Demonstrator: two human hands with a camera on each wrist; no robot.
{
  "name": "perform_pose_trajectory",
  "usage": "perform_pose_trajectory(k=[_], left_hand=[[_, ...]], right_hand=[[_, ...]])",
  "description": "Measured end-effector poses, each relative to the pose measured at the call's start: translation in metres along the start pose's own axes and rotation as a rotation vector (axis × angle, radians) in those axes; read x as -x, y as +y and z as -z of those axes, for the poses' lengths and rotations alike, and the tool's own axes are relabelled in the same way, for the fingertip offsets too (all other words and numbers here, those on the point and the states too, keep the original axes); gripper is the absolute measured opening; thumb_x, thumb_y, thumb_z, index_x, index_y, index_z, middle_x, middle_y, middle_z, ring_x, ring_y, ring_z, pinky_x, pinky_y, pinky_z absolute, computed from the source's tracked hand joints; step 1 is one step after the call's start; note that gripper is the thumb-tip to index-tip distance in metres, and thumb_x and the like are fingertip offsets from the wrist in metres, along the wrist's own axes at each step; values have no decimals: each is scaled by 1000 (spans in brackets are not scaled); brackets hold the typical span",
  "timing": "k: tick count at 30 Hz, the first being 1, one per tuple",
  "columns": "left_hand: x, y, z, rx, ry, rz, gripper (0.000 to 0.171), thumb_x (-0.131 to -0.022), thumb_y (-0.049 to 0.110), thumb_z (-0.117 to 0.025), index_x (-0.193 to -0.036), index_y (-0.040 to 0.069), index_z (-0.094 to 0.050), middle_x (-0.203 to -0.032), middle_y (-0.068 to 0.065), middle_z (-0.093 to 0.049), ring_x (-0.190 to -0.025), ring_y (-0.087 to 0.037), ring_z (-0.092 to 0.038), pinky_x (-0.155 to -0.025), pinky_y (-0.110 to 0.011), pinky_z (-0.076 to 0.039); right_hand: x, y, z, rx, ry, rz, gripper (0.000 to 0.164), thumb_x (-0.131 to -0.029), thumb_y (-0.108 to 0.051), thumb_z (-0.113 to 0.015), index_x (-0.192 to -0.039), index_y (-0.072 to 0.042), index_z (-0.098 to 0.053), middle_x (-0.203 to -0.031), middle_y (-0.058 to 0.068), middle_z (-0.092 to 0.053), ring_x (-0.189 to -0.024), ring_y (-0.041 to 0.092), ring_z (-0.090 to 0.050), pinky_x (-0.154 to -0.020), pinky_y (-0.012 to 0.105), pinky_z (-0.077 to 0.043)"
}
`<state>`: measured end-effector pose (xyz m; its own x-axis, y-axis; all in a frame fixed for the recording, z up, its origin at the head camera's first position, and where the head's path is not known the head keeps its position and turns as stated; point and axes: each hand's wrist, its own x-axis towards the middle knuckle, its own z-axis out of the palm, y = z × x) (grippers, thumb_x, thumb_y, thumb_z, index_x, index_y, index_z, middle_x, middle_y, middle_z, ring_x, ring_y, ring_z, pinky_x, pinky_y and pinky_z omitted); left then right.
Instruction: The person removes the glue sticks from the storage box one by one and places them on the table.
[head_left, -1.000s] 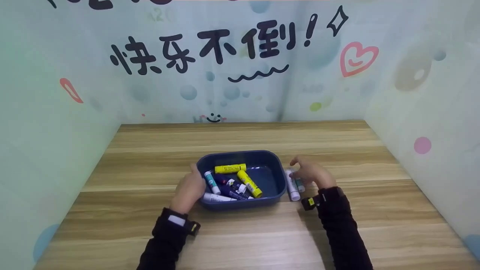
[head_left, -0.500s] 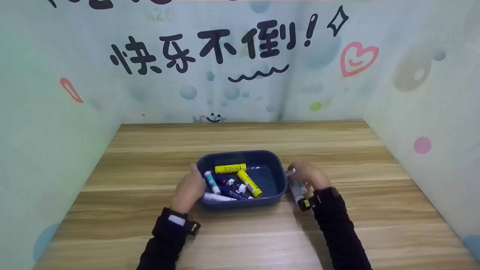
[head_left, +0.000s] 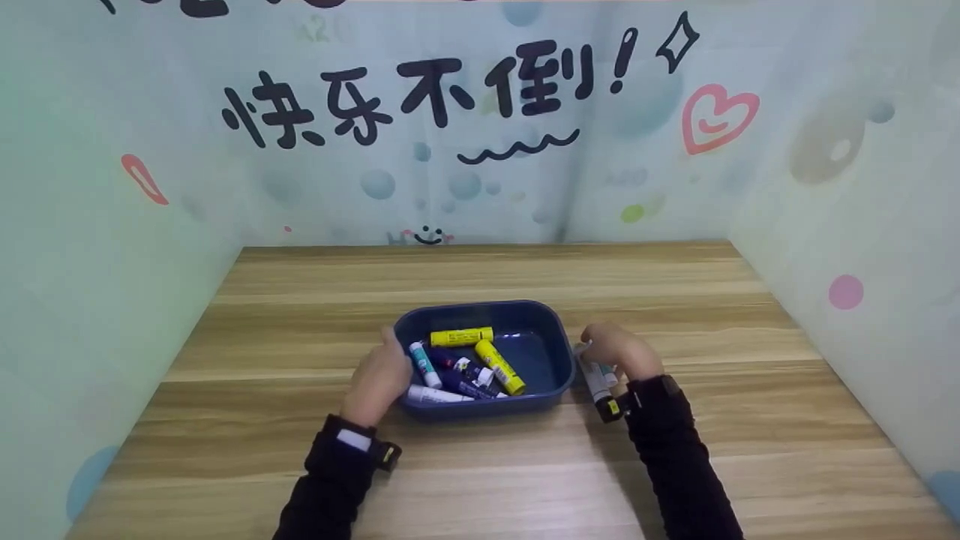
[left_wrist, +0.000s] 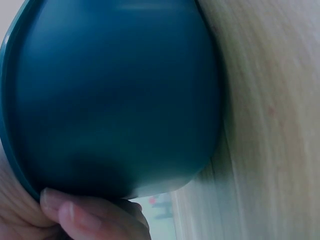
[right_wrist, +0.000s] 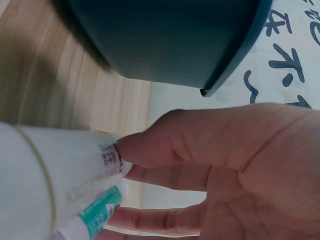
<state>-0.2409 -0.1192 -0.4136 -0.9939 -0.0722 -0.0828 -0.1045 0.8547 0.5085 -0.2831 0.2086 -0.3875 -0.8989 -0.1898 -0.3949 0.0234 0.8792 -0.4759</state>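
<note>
My left hand (head_left: pixel 379 379) grips the left end of a navy plastic bin (head_left: pixel 551 352), its fingertips curled against the outer wall in the left wrist view. Beyond the bin's right side, my right hand (head_left: pixel 621 351) pinches a white glue stick (right_wrist: pixel 70 165) near one end, thumb on its printed label. A smaller teal-and-white glue stick (right_wrist: pixel 102 210) lies alongside, close to the lower fingers and partly hidden. Inside the bin are two yellow glue sticks (head_left: pixel 499 367), a teal-and-white stick (head_left: pixel 424 365), dark purple tubes (head_left: pixel 469 384) and a white tube (head_left: pixel 439 395).
A wood-grain table (head_left: pixel 480 472) carries everything. Printed cloth walls (head_left: pixel 480 202) enclose its back and both sides. Small cameras are strapped at both dark sleeves (head_left: pixel 667 412).
My right hand has come down and slightly left, its fingers closing on the white glue stick, which has tilted a little. My left hand and the bin stay in place.
</note>
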Motion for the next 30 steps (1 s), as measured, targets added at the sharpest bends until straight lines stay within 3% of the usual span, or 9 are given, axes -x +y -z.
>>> perform_pose_trajectory(k=[11, 14, 18, 21, 24, 27, 30], left_hand=[[-1, -1, 0, 13, -12, 14, 53, -92, 11, -39, -137, -7, -19, -95, -25, -62, -73, -29, -57, -59, -40, -45], [0, -1, 0, 9, -14, 13, 54, -92, 11, -39, -138, -8, -18, -94, -25, -62, -73, -29, -57, -59, -40, -45], [0, 0, 1, 4, -15, 9, 55, -92, 11, -39, -139, -8, -17, -92, -24, -62, -71, -28, -56, -58, -39, -45], [0, 0, 1, 1, -16, 8, 55, -92, 11, -38, -139, -9, -16, -89, -22, -61, -69, -27, -55, -56, -38, -44], [-1, 0, 1, 1, -19, 10, 55, -92, 11, -39, -139, -9, -16, -86, -21, -61, -66, -27, -54, -53, -36, -42], [-1, 0, 0, 8, -20, 13, 55, -93, 12, -40, -138, -8, -17, -85, -20, -60, -65, -27, -54, -52, -35, -41], [-1, 0, 0, 11, -16, 10, 54, -92, 12, -40, -138, -8, -18, -86, -22, -61, -66, -27, -54, -53, -36, -42]], right_hand=[[3, -1, -1, 14, 24, -9, 45, -89, -17, -49, -129, 4, -44, -124, 27, -48, -90, 35, -58, -52, 36, -53], [5, -3, 0, 72, 75, 29, 46, -86, -17, -53, -125, 6, -47, -122, 27, -51, -98, 37, -56, -68, 43, -53], [9, -10, 1, 171, 194, 99, 47, -85, -19, -56, -122, 9, -49, -122, 29, -53, -112, 41, -51, -93, 49, -42], [13, -19, 0, 171, 265, 126, 45, -90, -21, -53, -124, 8, -48, -125, 31, -48, -116, 45, -46, -97, 52, -37], [17, -29, -3, 149, 350, 189, 40, -92, -19, -53, -123, 5, -49, -121, 30, -48, -113, 44, -46, -96, 52, -38], [17, -40, -8, 133, 432, 310, 34, -90, -15, -56, -117, 4, -54, -112, 26, -52, -104, 40, -51, -90, 50, -42], [17, -49, -15, 105, 442, 422, 32, -87, -13, -60, -114, 2, -56, -108, 23, -54, -101, 37, -54, -89, 48, -44]])
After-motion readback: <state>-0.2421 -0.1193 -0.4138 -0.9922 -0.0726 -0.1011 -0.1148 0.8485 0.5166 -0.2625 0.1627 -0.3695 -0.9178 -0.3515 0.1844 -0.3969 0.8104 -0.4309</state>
